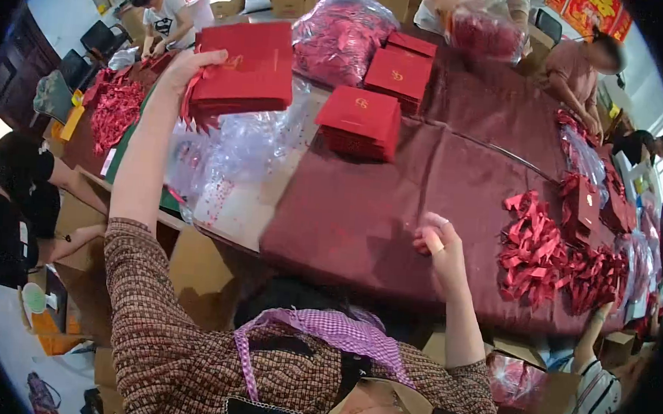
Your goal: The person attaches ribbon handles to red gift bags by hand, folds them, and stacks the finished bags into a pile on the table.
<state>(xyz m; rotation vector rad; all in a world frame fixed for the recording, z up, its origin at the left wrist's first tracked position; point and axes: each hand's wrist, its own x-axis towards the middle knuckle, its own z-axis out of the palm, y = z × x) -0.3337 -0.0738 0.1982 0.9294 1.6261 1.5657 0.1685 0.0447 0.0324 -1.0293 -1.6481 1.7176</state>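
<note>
My left hand (pixel 196 70) grips a thick stack of red folders (pixel 251 64) with gold marks, raised above the table's far left part; red ribbons hang from its lower left side. My right hand (pixel 437 240) hovers above the dark red tablecloth (pixel 345 231), its fingers curled together; whether anything is between them is too small to tell. Another stack of red folders (pixel 358 121) lies on the cloth between and beyond my hands. Behind it are more red stacks (pixel 399 74) and a big clear bag of red items (pixel 342 37).
Red ribbon piles (pixel 530 249) lie at the table's right, near a standing red bag (pixel 580 207). Clear plastic (pixel 236 152) covers part of the left side. Co-workers sit or stand around the table; one person's hands hold a plastic-wrapped red pack (pixel 488 34) at the far side.
</note>
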